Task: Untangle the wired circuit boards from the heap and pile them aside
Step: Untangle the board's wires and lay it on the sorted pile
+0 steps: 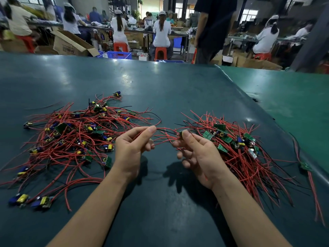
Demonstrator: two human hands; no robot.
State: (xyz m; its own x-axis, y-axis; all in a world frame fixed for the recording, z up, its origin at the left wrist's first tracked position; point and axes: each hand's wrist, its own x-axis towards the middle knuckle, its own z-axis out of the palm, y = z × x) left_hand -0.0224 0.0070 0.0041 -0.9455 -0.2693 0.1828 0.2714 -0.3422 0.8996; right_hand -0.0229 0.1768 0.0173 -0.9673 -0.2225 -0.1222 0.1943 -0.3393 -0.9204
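Plainly, the thumb and forefinger of the left hand (132, 148) were pinched on a few red wires (163, 134), the other fingers curled loosely beneath. Those wires ran across the gap to the right hand (194, 150), whose thumb and forefinger pinched a small circuit board (183, 133) at its edge while the remaining fingers hung half curled and held nothing. Both hands were raised a little above the dark green table (169, 90), midway between two masses of boards and wire.

To the left lay the heap (71, 138), a broad snarl of red and black leads with boards and their yellow and blue parts facing every way; a few boards lay loose at its near edge. To the right lay the sorted pile (235, 145), its boards gathered near the top and its wires trailing mostly one way toward the person. One stray board (305, 165) sat apart near the table's right edge.

By this showing the work looked roughly half done: the pile was sizeable, yet the heap seemed at least as large and thoroughly knotted.
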